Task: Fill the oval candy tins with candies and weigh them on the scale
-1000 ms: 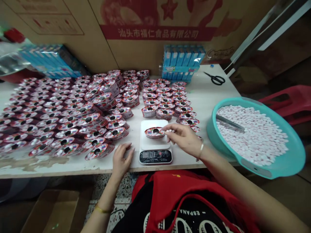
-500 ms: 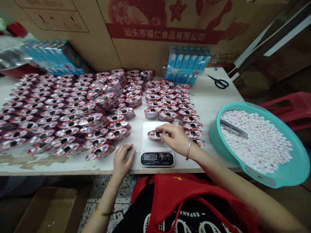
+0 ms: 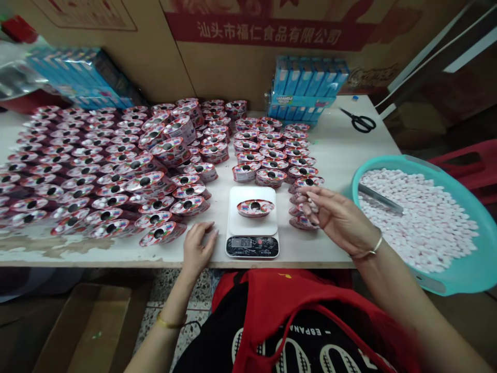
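I list: one red-and-white oval printed packet (image 3: pixel 256 213), probably light and crushable, best held by its sides, on the white plastic scale (image 3: pixel 252 227) between my slack, empty left hand (image 3: pixel 198 247) and right hand (image 3: pixel 337 216) pinching, seemingly, small white pellets (image 3: pixel 312 206).

Right hand (image 3: pixel 337 220) aloft (half-curled)

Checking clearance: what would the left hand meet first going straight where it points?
Likely the digital scale, nearest thing in the left hand's line; the hand's exact height is unclear.
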`<state>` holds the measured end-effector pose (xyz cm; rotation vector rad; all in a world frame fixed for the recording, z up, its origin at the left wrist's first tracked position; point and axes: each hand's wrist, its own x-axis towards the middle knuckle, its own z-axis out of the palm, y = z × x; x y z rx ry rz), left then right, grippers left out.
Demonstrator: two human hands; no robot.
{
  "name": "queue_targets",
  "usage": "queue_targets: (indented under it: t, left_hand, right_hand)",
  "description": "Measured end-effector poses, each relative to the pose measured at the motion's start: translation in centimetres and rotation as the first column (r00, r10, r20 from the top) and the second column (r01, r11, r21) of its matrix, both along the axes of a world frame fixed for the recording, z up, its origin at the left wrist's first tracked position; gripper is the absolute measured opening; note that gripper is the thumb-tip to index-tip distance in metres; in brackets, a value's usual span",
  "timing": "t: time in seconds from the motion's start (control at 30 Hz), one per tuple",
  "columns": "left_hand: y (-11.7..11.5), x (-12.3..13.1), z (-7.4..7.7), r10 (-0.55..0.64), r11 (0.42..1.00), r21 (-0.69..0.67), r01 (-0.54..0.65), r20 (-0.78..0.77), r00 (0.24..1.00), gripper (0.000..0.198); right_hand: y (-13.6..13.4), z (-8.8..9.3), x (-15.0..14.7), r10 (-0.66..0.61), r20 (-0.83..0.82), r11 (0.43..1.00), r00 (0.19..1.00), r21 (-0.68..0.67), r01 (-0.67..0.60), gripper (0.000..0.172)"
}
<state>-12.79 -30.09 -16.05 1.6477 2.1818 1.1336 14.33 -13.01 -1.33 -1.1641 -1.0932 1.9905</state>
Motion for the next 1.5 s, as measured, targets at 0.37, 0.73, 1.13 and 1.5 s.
queue_targets:
  t: [0.37,0.73,1.13,1.5]
  left_hand:
    - [0.6,0.8,2.2,-0.029,0.999,0.039,0.029,-0.008,1.000,0.032]
    - [9.2,2.5,9.3,-0.440,0.895,-0.079,0.439,-0.323,0.838,0.074]
    - [5.7,0.3,7.3,-0.291,0.956,-0.060,0.286,-0.098,0.952,0.066]
    - [4.0,0.5,6.1,-0.216,0.974,-0.064,0.216,-0.005,0.976,0.057]
  right_hand:
    - [-6.4,-8.3,2.8,0.128,0.171,0.981,0.977,-0.165,-0.100,0.046]
    - [-4.4,-10.7,-0.3,0.073,0.344,0.939,0.936,0.292,-0.181,0.031]
    - [-2.2,-3.6,-3.3,0.050,0.218,0.882,0.975,0.449,-0.146,0.020]
    - [-0.4,-3.6,-7.3,0.114,0.150,0.895,0.982,0.414,-0.167,0.026]
